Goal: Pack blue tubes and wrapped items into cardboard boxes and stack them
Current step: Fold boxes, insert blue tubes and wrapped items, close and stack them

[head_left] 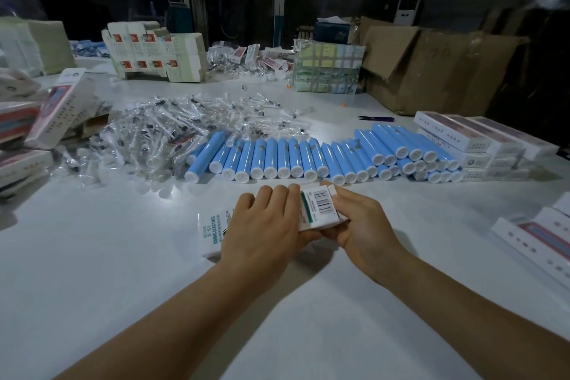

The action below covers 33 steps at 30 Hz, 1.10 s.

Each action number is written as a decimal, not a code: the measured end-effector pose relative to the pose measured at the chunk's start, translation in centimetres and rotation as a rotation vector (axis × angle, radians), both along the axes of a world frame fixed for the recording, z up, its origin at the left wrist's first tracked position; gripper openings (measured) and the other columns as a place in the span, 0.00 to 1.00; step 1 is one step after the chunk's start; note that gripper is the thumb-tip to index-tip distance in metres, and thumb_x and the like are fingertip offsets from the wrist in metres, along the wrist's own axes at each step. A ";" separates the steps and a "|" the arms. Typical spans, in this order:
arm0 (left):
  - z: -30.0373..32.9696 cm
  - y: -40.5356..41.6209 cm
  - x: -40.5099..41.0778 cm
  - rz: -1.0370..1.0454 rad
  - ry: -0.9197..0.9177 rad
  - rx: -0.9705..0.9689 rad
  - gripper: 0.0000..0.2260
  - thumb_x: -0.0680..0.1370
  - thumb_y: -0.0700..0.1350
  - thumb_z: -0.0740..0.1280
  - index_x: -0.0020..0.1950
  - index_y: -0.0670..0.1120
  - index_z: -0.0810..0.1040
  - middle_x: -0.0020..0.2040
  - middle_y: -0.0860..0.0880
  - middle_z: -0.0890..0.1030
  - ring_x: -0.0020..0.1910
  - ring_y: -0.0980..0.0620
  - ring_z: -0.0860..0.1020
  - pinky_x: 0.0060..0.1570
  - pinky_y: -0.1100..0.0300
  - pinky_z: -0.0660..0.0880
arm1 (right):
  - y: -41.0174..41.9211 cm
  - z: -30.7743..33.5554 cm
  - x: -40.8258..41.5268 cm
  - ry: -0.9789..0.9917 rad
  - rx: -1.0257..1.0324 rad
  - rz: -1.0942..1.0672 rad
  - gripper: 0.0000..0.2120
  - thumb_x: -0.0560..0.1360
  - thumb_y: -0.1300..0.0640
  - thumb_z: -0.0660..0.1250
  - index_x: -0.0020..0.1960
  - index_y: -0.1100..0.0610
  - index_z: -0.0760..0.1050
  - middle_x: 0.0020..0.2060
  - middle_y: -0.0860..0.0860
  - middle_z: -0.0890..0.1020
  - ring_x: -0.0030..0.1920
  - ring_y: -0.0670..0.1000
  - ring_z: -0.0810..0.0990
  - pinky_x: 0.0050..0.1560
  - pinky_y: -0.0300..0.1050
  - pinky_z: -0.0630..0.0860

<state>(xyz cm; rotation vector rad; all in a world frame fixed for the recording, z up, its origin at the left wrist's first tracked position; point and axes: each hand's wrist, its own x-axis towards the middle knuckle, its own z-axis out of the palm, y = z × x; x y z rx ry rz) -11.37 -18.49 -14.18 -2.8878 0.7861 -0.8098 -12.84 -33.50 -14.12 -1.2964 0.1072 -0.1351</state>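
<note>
Cardboard box [317,210] between both hands [265,225], contents hidden.

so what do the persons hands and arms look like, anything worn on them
Both forearms are bare up to the picture's lower edge, with no sleeves in view. The left hand and the right hand wear no gloves, and no watch, bracelet or ring shows on either. The nails that show are short and unpainted.

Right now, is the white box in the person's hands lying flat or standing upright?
Lying flat: the white box rests lengthwise on the table, with the left hand and right hand gripping it.
</note>
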 end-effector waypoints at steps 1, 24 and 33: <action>0.0 0.0 -0.1 0.005 -0.006 0.004 0.33 0.73 0.65 0.50 0.61 0.42 0.77 0.49 0.47 0.81 0.45 0.48 0.78 0.43 0.54 0.75 | 0.2 -0.2 0.0 -0.002 -0.047 -0.035 0.14 0.81 0.61 0.55 0.60 0.58 0.77 0.46 0.57 0.85 0.47 0.54 0.85 0.39 0.45 0.81; -0.2 -0.3 0.4 0.031 -0.059 -0.036 0.32 0.73 0.65 0.53 0.59 0.41 0.78 0.47 0.45 0.81 0.43 0.47 0.79 0.40 0.53 0.75 | 2.3 -1.3 -0.7 -0.079 -0.560 -0.184 0.14 0.82 0.54 0.54 0.62 0.55 0.74 0.46 0.46 0.80 0.43 0.43 0.82 0.38 0.32 0.77; 0.0 -0.2 0.2 0.029 -0.050 -0.020 0.30 0.74 0.65 0.58 0.60 0.41 0.77 0.48 0.45 0.81 0.43 0.47 0.79 0.40 0.53 0.75 | 1.9 -0.5 -0.5 -0.050 -0.427 -0.095 0.17 0.82 0.55 0.57 0.70 0.45 0.67 0.52 0.50 0.81 0.46 0.46 0.83 0.39 0.39 0.80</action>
